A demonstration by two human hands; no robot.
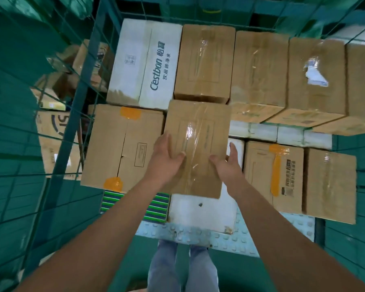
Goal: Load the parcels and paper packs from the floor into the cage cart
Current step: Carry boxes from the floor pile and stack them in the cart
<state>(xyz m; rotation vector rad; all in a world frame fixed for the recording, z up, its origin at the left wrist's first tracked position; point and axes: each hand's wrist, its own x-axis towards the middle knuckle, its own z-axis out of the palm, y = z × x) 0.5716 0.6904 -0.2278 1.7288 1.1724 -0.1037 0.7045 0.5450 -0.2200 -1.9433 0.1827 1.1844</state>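
Here, the green wire-mesh cage cart (86,66) stands packed with cartons: a back row of a white Cestbon water carton (144,64) and brown taped cardboard boxes (259,74), then a nearer brown carton with orange tape patches (122,146) at the left. Between them sits the smaller brown cardboard parcel sealed with clear tape (196,144) (resting on a white foam box (200,211)). The left hand (168,158) lies flat on its top, fingers straight; the right hand (228,163) cups its right edge, fingers loosely extended.
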